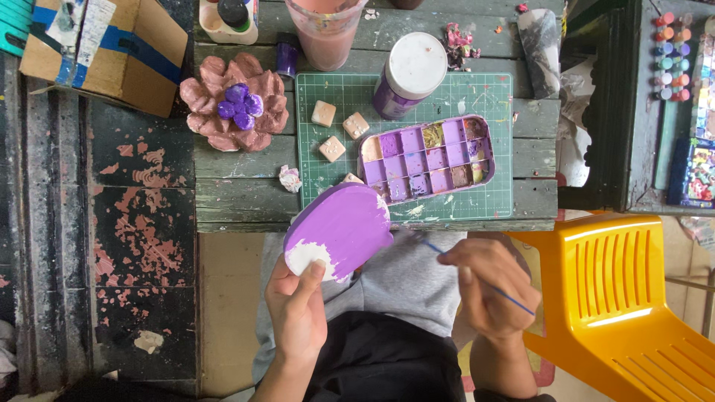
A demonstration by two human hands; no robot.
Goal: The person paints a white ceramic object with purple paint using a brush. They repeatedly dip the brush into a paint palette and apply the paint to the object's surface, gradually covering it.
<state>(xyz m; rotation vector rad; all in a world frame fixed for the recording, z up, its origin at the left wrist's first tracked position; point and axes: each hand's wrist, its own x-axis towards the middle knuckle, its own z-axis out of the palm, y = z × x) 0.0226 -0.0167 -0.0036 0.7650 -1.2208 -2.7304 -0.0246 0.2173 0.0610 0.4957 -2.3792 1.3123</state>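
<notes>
Left hand: the left hand (296, 309) grips a flat rounded shape (339, 231) from below, thumb pressed on its bare white corner, fingers hidden behind it
Flat shape: mostly coated purple, one white patch left at the lower left; it is held tilted above the person's lap, its upper edge overlapping the front edge of the table (238, 190)
Right hand: the right hand (488, 286) has its fingers closed round a thin blue-handled brush (477, 274); the brush tip points toward the purple shape, and I cannot tell whether it touches
Palette: a purple tray with many small wells (426, 158) lies on the green cutting mat (491, 97), just beyond the held shape, most wells filled with purple shades, a few brownish
Paint jar: a purple jar with a white lid (411, 73) stands on the mat just behind the palette
Small squares: beige tiles (323, 113) lie on the left part of the mat; one more is half hidden behind the top of the held shape
Flower piece: a pinkish-brown flower with a purple centre (237, 104) sits on the table left of the mat
Crumpled scrap: a small wad of paper (290, 179) lies near the mat's left edge
Water cup: a clear cup of pinkish water (326, 30) stands at the back
Cardboard box: a cardboard box (112, 52) rests at the table's far left corner
Chair: a yellow plastic chair (618, 298) stands close by the person's right arm
</notes>
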